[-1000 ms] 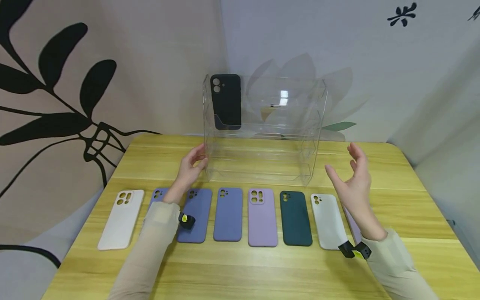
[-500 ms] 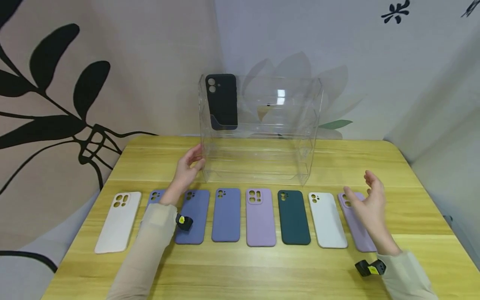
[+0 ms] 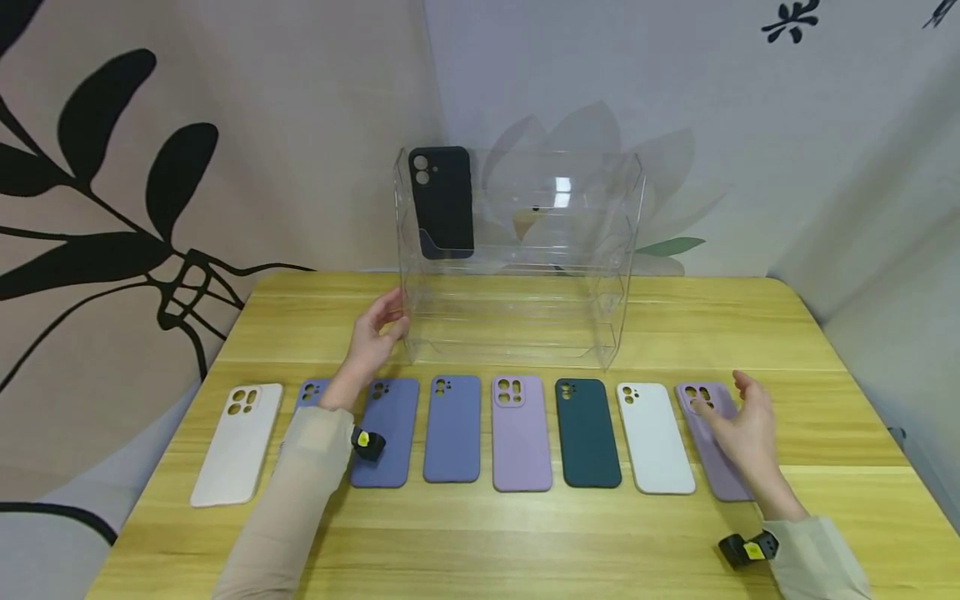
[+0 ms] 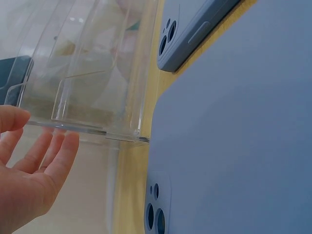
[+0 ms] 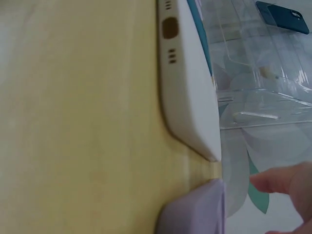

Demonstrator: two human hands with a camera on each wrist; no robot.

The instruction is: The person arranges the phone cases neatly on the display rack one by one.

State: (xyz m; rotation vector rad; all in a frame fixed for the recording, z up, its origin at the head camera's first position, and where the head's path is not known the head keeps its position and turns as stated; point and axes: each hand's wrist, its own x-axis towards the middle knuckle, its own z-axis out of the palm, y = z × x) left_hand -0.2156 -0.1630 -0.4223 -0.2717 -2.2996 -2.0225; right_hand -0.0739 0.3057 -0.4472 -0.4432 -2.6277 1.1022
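Note:
My left hand [image 3: 371,333] touches the left side panel of a clear acrylic display stand [image 3: 517,337]. In the left wrist view, fairly straight fingers [image 4: 63,153] meet that panel's edge from outside, the thumb alongside. A black phone case [image 3: 442,204] leans in the stand's upper left. My right hand [image 3: 750,433], thumb and fingers spread, hovers over the rightmost purple phone case [image 3: 716,454] and partly covers it. In the right wrist view, the thumb shows beyond this case and the white phone case [image 5: 192,92].
Along the wooden table [image 3: 480,542] runs a row of phone cases: a white one [image 3: 236,446] at far left, several blue ones [image 3: 452,429], a lilac one [image 3: 522,442], a dark green one [image 3: 588,433] and another white one. My left forearm crosses two blue cases. A patterned wall [image 3: 337,125] stands behind.
My right hand has moved right and toward me, from beside the stand to above the rightmost purple case. My left hand stays at the stand; the view has shifted slightly.

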